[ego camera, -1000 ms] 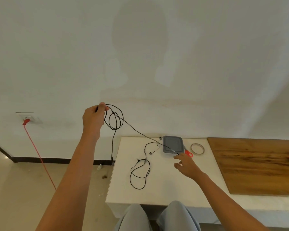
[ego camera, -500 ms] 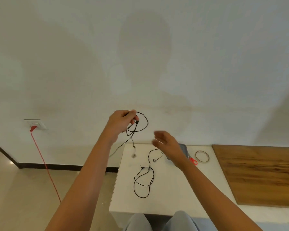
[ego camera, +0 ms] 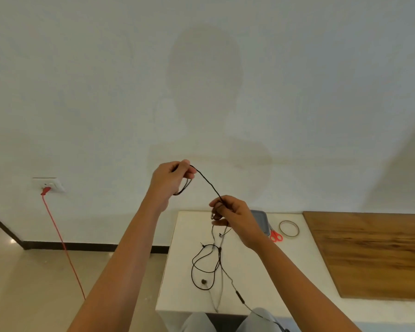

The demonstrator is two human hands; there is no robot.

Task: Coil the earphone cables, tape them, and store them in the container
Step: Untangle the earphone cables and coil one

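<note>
Since a second ago my right hand [ego camera: 235, 218] has come up off the table and met the cable in mid-air, and my left hand [ego camera: 170, 178] has swung in from far out at nine o'clock toward centre. Left fingers are pinched shut on the finished loops of the black earphone cable [ego camera: 207, 184], which hang in a small bundle below the thumb. From that pinch one strand runs down toward four o'clock into my right hand, which is closed on it; I judge the right hand is feeding slack while the left acts as the spool, so the next turn can be laid over the bundle. Below the right hand the free tail drops past the inline remote [ego camera: 240, 297] toward my knees at six o'clock.

A second earphone cable [ego camera: 203, 267] lies loose and uncoiled on the white table [ego camera: 261, 271], directly under my hands, waiting its turn.

At two o'clock from that loose cable, the grey container [ego camera: 260, 218] sits at the table's far edge, mostly hidden behind my right wrist; I cannot tell whether anything is in it or whether a lid is on. Red-handled scissors [ego camera: 276, 236] lie just beside it, and the tape roll [ego camera: 289, 228] is just right of those, both kept near for the taping step.
</note>
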